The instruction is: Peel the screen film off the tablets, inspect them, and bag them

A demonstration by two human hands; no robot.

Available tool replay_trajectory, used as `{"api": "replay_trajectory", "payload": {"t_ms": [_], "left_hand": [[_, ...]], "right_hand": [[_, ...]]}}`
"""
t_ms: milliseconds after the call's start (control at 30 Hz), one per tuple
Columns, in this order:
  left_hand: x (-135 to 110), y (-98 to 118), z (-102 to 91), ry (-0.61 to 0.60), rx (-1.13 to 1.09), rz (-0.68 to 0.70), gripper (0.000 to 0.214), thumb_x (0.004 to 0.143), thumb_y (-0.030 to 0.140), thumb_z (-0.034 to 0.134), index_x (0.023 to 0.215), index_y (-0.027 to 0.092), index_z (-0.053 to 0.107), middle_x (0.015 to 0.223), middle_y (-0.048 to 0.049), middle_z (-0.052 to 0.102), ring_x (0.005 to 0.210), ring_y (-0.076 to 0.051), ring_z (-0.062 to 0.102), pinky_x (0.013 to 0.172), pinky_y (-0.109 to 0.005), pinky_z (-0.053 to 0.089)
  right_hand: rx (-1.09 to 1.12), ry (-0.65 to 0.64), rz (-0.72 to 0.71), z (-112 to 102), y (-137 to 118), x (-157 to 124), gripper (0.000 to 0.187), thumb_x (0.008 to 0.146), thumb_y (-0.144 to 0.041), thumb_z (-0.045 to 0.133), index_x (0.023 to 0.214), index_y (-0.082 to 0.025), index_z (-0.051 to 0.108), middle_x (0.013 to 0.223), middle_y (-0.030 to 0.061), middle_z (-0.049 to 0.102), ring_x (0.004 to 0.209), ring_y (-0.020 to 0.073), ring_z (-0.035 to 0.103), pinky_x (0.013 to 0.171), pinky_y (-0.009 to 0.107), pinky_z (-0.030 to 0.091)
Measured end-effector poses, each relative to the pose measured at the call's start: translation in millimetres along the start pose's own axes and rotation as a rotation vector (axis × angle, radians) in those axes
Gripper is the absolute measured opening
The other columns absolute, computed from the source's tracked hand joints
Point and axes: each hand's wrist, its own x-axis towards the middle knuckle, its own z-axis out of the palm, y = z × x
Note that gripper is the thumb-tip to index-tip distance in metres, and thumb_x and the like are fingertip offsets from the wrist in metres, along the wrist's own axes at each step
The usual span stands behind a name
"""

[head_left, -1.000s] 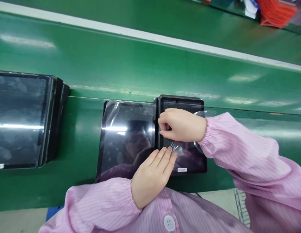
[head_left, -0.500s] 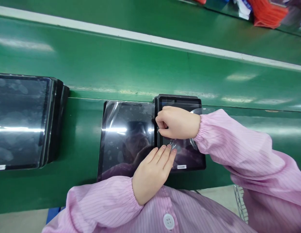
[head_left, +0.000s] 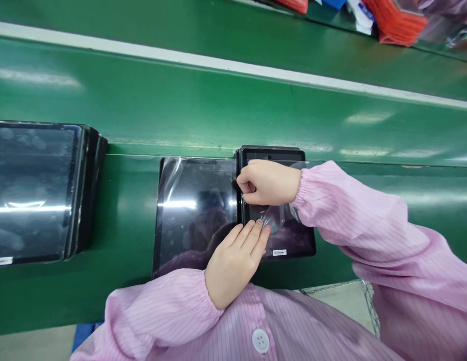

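A black tablet (head_left: 293,238) with a small white label on its lower edge lies in front of me on the right. Over its upper part my right hand (head_left: 269,181) is closed, fingers curled around an edge of clear protective film (head_left: 276,216). The film is wrinkled and lifted below the hand; the pinched edge itself is hidden. My left hand (head_left: 235,260) lies flat, fingers stretched together, their tips on the film and the tablet's left side. Right beside it on the left is another dark tablet (head_left: 195,220), its glossy cover film creased at the upper left corner.
A stack of dark tablets (head_left: 33,185) stands at the far left of the green bench (head_left: 128,210). A white strip (head_left: 203,59) runs across the bench behind. Orange bundles (head_left: 401,22) and clear plastic bags lie at the top right.
The view has shifted slightly. My right hand has moved a little left and away from me, and more wrinkled film shows below it. My left hand stays in nearly the same place.
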Motion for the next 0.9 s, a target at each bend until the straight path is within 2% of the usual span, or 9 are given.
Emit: {"api": "replay_trajectory", "payload": {"t_ms": [233, 367, 433, 533, 600, 667, 733, 800, 900], "left_hand": [[2, 0, -1.6, -0.004, 0.011, 0.002, 0.033, 0.100, 0.022, 0.053, 0.129, 0.010, 0.062, 0.127, -0.0075, 0.072, 0.114, -0.019, 0.068, 0.098, -0.034, 0.053], [1, -1, -3.2, 0.003, -0.002, 0.018, 0.033, 0.101, 0.022, 0.050, 0.130, 0.010, 0.061, 0.127, -0.0074, 0.072, 0.115, -0.019, 0.068, 0.098, -0.035, 0.053], [1, -3, -4.2, -0.008, -0.041, 0.029, 0.035, 0.101, 0.022, 0.050, 0.132, 0.009, 0.058, 0.129, -0.0078, 0.071, 0.116, -0.020, 0.068, 0.099, -0.037, 0.053], [0, -8, -5.6, -0.027, -0.152, 0.020, 0.045, 0.100, 0.021, 0.052, 0.142, 0.006, 0.046, 0.131, -0.0095, 0.070, 0.117, -0.020, 0.067, 0.100, -0.038, 0.053], [0, -11, -6.5, -0.050, -0.246, -0.016, 0.059, 0.098, 0.020, 0.054, 0.151, 0.005, 0.031, 0.131, -0.0110, 0.069, 0.117, -0.021, 0.067, 0.102, -0.039, 0.052], [-1, -15, -8.1, -0.107, -0.305, -0.065, 0.072, 0.097, 0.021, 0.055, 0.157, 0.009, 0.016, 0.136, -0.0122, 0.066, 0.125, -0.023, 0.062, 0.105, -0.042, 0.051], [-2, -19, -11.3, -0.209, -0.318, -0.109, 0.083, 0.095, 0.025, 0.059, 0.159, 0.015, 0.007, 0.143, -0.0127, 0.061, 0.136, -0.029, 0.053, 0.108, -0.049, 0.049], [-4, -25, -16.0, -0.314, -0.322, -0.139, 0.091, 0.092, 0.030, 0.064, 0.160, 0.018, 0.006, 0.150, -0.0138, 0.054, 0.144, -0.034, 0.043, 0.111, -0.054, 0.045], [-9, -33, -23.8, -0.353, -0.311, -0.153, 0.089, 0.090, 0.032, 0.065, 0.159, 0.018, 0.011, 0.156, -0.0164, 0.045, 0.147, -0.036, 0.038, 0.115, -0.057, 0.041]], "right_hand": [[-0.014, 0.012, -0.013, 5, -1, 1, 0.023, 0.073, -0.010, 0.065, 0.058, -0.019, 0.050, 0.066, 0.0021, 0.062, 0.076, 0.0181, 0.051, 0.069, 0.029, 0.037], [0.028, 0.052, -0.111, 6, 7, -5, 0.021, 0.072, -0.009, 0.066, 0.057, -0.019, 0.054, 0.066, 0.0024, 0.063, 0.078, 0.0189, 0.053, 0.067, 0.029, 0.038], [0.108, 0.278, -0.139, 2, 18, -15, 0.019, 0.078, -0.016, 0.066, 0.061, -0.018, 0.058, 0.067, 0.0020, 0.063, 0.071, 0.0165, 0.054, 0.069, 0.030, 0.042], [0.351, 0.833, -0.113, -3, 42, -41, 0.021, 0.090, -0.035, 0.062, 0.077, -0.019, 0.065, 0.078, 0.0034, 0.067, 0.074, 0.0175, 0.061, 0.075, 0.033, 0.049], [0.541, 1.033, -0.136, -1, 61, -61, 0.031, 0.095, -0.048, 0.054, 0.090, -0.020, 0.068, 0.088, 0.0047, 0.071, 0.085, 0.0200, 0.066, 0.083, 0.036, 0.052], [0.699, 0.978, -0.239, 10, 78, -78, 0.047, 0.098, -0.061, 0.044, 0.102, -0.022, 0.071, 0.096, 0.0060, 0.073, 0.095, 0.0224, 0.069, 0.093, 0.040, 0.052], [0.758, 0.809, -0.356, 24, 90, -90, 0.055, 0.097, -0.066, 0.040, 0.113, -0.023, 0.071, 0.106, 0.0075, 0.075, 0.103, 0.0250, 0.070, 0.099, 0.043, 0.051], [0.679, 0.692, -0.414, 39, 95, -97, 0.048, 0.094, -0.057, 0.054, 0.127, -0.024, 0.065, 0.116, 0.0087, 0.073, 0.110, 0.0268, 0.068, 0.100, 0.045, 0.051], [0.371, 0.763, -0.307, 53, 94, -99, 0.051, 0.082, -0.025, 0.068, 0.133, -0.026, 0.060, 0.113, 0.0058, 0.074, 0.106, 0.0259, 0.069, 0.108, 0.052, 0.044]]}}
